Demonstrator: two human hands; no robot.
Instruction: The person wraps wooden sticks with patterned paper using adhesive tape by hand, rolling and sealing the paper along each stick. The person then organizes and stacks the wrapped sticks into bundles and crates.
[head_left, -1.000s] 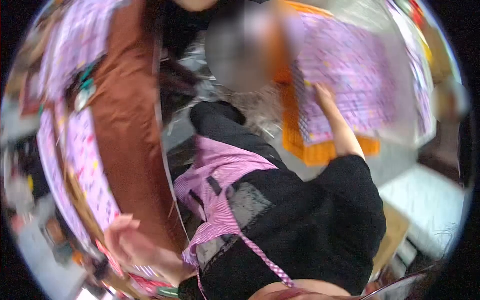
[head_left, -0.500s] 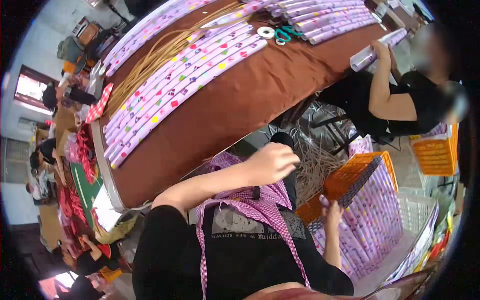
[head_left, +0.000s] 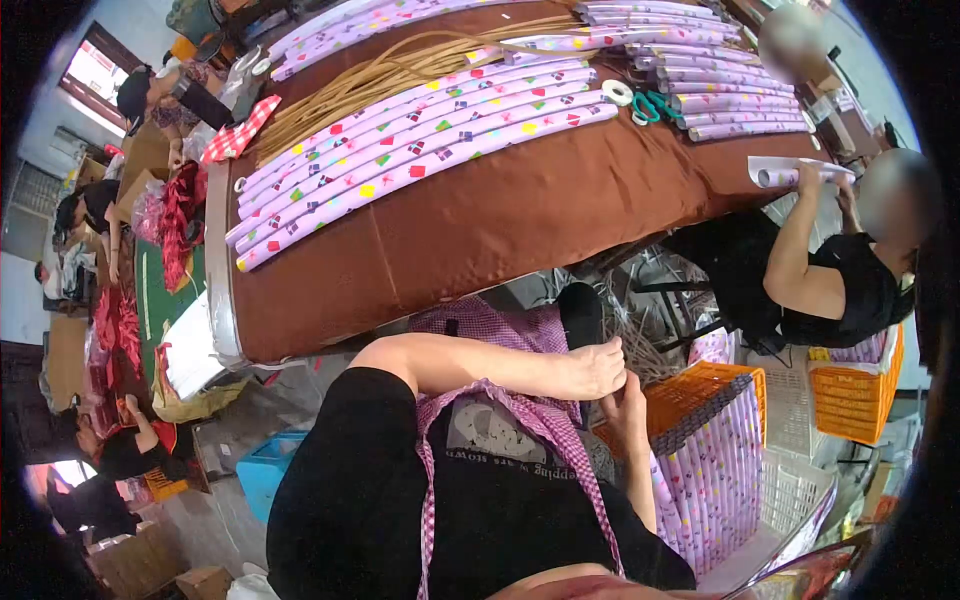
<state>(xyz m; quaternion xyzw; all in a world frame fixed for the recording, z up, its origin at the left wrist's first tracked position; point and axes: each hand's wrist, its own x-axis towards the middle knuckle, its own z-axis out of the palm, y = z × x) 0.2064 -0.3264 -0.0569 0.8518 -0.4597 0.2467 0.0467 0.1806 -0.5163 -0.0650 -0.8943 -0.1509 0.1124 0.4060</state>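
My left hand reaches across to the right with its fingers closed. Just below it, my right hand is also closed, and the two hands meet at the fingertips. Anything between them is hidden or too small to make out. They are in front of my checked apron, beside an orange basket. Many patterned lilac paper rolls stand close together next to that basket, near my right forearm.
On the brown-covered table lie more lilac rolls, tan strips, white tape and teal scissors. A co-worker at the right holds a paper roll. A blue stool stands at lower left.
My right hand has come up and inward from the rolls by the basket. My left hand has moved toward it, so they now meet. The view has turned slightly.
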